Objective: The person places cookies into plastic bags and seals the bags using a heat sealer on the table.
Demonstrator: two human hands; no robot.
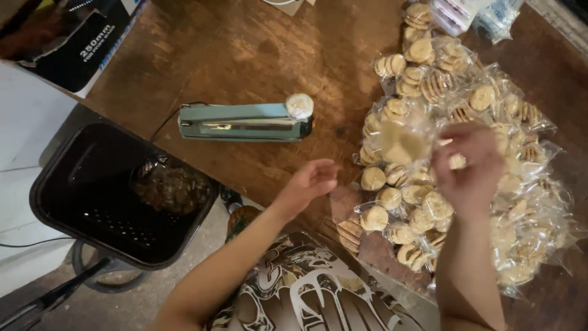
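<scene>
Over the heap of bagged biscuits (465, 153), the right hand (468, 168) is blurred, and its grip seems closed on a clear biscuit bag (407, 144) raised just left of it. The left hand (309, 184) hovers released, fingers spread, above bare wood, apart from the bag. On the brown wooden tabletop (257, 55) lies a green heat sealer (245, 121). Beside the tabletop stands a black bin (79, 196).
</scene>
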